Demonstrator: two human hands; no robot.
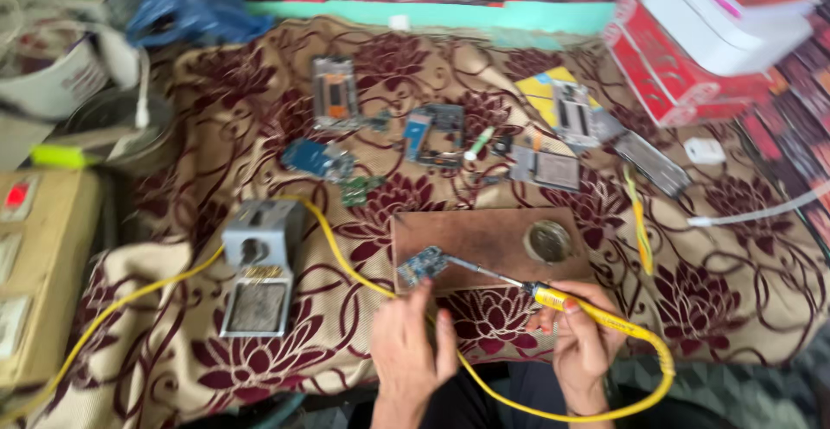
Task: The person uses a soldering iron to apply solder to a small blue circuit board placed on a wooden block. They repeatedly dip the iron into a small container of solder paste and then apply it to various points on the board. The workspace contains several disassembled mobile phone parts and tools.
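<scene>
Patterned cloth (259, 360), beige with maroon flowers, covers the work surface, and the view is somewhat blurred. At the far left sits a tan box with switches (35, 265); beside it stands a grey soldering iron stand (259, 265), its holder empty, with a yellow cable (156, 286) running past it. Further back lie several stripped phone frames and circuit boards (432, 131), apart from one another.

On the brown wooden board (493, 234) near the centre rests a small blue circuit board (422, 265). The left hand (411, 342) has its fingertips at that board's near edge, steadying it; whether it pinches the board or merely presses on it cannot be told. The right hand (581, 334) is closed around the yellow handle of the soldering iron (553, 297), whose metal tip reaches left and meets the blue board. A round tin (547, 240) sits on the wooden board's right end. Red and white boxes (700, 31) are stacked at the far right.

Judging by this, soldering on the blue board is under way, not finished.
</scene>
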